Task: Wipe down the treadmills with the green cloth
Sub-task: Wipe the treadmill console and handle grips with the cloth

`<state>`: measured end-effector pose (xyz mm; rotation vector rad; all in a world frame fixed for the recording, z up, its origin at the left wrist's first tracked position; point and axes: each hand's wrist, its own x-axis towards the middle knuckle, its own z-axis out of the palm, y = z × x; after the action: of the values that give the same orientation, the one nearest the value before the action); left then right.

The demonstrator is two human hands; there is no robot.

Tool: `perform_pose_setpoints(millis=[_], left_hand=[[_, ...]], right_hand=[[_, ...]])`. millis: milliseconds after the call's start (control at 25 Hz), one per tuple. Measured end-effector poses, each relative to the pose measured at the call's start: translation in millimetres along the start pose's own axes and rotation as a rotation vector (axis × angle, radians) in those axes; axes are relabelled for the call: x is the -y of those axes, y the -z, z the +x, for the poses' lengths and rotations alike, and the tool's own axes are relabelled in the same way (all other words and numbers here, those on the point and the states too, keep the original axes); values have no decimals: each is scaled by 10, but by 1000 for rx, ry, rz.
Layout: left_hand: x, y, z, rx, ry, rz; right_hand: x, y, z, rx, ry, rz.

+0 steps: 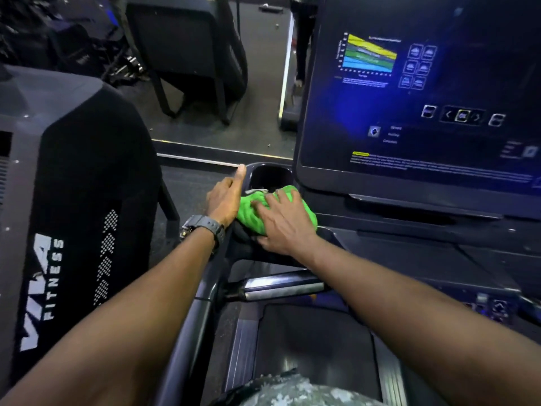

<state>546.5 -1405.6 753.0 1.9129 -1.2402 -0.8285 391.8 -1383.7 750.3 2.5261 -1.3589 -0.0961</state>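
The green cloth lies bunched on the left end of the treadmill's dark console, just in front of the cup holder. My right hand presses flat on the cloth with fingers spread. My left hand, with a grey watch on the wrist, rests against the console's outer left edge beside the cloth, its thumb lying along the cup holder's rim. The lit screen rises to the right.
A second treadmill's console back marked "FITNESS" stands close on the left. A silver grip bar and the black handrail run below my arms. The belt lies beneath. A mirror behind reflects gym equipment.
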Motion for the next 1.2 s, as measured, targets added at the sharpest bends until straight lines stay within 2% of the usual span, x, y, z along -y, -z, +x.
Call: perform_pose_setpoints(millis=[80, 160, 240, 320, 360, 400, 520, 560, 680, 800, 840, 960, 1080, 1160, 1200], left_hand=[[-17, -63, 8, 5, -1, 61], [-49, -103, 23, -5, -24, 108], [-79, -116, 42, -18, -30, 140], [-89, -140, 42, -7, -23, 159], [-86, -159, 23, -11, -13, 164], [-104, -190, -26, -22, -7, 169], [-194, -324, -171, -84, -57, 193], [-207, -378, -201, -88, -98, 209], [-122, -477, -242, -2, -227, 211], [-110, -474, -324, 22, -309, 139], [-120, -481, -355, 22, -313, 138], [-152, -523, -454, 34, -307, 142], [-237, -576, -546, 13, -234, 119], [-303, -662, -589, 0, -175, 104], [-328, -708, -619, -3, -155, 128]], right_hand=[[141, 1, -3, 15, -40, 9], [89, -22, -114, -32, 51, 23], [-191, -53, -236, -48, 292, 25], [-564, -26, -285, 20, 602, -94], [-712, 4, -250, 44, 701, -143], [-779, 9, -227, 49, 705, -144], [-437, -47, -264, 36, 422, 40], [-325, -86, -284, 17, 408, 67], [-491, -87, -335, 26, 593, 37], [-559, -13, -358, 50, 421, 71], [-473, -25, -368, 56, 398, 62], [-449, 41, -376, 86, 482, 14], [-529, 121, -377, 53, 331, 153], [-409, 134, -461, 163, 280, 129], [-406, 150, -529, 224, 248, 200]])
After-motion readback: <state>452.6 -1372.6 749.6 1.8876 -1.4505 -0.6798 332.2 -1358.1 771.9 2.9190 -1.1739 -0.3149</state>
